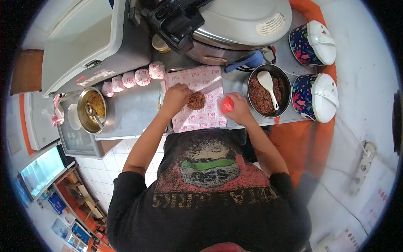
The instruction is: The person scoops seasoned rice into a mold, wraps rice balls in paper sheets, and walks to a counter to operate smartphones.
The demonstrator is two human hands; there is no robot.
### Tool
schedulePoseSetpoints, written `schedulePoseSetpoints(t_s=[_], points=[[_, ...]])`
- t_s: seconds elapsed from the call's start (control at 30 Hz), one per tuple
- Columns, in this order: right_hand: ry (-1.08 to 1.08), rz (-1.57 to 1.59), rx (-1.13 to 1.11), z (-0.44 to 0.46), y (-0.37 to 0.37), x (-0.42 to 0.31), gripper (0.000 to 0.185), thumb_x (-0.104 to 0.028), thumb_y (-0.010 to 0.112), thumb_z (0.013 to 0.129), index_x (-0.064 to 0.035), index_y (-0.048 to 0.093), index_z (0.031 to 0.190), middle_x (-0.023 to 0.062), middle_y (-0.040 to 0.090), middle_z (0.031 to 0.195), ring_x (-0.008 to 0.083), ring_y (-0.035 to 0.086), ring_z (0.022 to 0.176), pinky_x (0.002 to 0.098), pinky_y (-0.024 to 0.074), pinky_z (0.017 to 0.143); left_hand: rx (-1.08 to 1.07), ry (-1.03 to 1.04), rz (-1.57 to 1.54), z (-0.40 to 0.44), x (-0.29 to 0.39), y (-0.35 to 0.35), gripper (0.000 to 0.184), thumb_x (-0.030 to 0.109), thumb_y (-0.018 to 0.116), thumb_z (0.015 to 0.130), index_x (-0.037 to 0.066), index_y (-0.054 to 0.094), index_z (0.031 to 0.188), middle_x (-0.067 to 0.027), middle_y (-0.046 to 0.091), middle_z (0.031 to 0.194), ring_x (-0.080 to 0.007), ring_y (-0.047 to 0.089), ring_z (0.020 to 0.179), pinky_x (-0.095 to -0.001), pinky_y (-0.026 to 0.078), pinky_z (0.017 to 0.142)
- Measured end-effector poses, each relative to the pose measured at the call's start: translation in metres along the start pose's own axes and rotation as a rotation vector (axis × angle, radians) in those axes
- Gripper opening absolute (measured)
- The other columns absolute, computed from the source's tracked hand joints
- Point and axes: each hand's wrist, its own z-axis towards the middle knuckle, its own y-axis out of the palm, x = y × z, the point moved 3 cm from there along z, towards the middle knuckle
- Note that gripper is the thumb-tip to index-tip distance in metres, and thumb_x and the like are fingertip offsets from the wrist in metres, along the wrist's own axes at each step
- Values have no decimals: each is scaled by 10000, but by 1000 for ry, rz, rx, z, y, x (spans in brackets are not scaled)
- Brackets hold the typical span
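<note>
Pink-and-white printed paper [210, 80] lies flat in front of me, with a small round mound of brown-red rice [196, 101] on it. My left hand [178, 97] is at the mound's left edge, its fingers drawn together; whether they pinch anything is hidden. My right hand [238, 108] is closed around a red object [226, 104], perhaps a cup or mould, over the paper's right side. Right of that hand, a dark pot [288, 90] holds more rice [260, 97] and a white rice paddle [266, 82].
Several wrapped bundles [142, 77] stand in a row at the back left. A metal bowl [82, 105] with yellow food and a spoon sits farther left. Behind are an open cooler box [126, 54] and a large cooker [239, 25]. Two patterned containers [303, 95] stand at right.
</note>
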Motion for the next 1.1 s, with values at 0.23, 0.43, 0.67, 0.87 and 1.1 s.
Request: schedulePoseSetpoints(t_s=[0.23,0.43,0.67,0.87,1.1], points=[[-144,-280,354,9,21,-30,450,-124,650,730,-77,644,1177,164,561,1291,394,507,1172,493,397,1012,39,142,112,-36,28,4,186,136,619,760,90,681,930,-25,598,892,-213,597,871,-356,504,710],[-193,-499,27,25,108,-57,607,-61,573,798,-65,490,1400,127,328,1556,422,207,1453,659,83,1139,40,53,153,-50,29,17,270,129,643,748,86,696,1009,-50,604,938,-255,570,899,-387,483,772],[-243,-539,-139,-6,99,-33,813,8,527,779,-127,277,1540,55,142,1642,392,88,1500,704,43,1112,145,-493,-134,-82,-73,44,321,49,622,794,52,658,1112,-118,655,1012,-304,608,887,-406,492,766],[-236,-579,-164,-7,96,-30,762,-17,529,800,-155,331,1523,42,179,1636,392,101,1499,715,52,1101,297,-566,-572,-108,-29,58,246,167,670,865,-28,657,1014,-154,702,791,-291,688,758,-391,520,699],[-324,-443,-105,-17,92,-26,675,-332,668,861,-207,424,1477,8,210,1628,384,158,1484,729,78,1074,-287,-1086,-1453,-136,11,60,286,343,615,933,60,647,957,-108,668,861,-67,482,593,-242,342,472]])
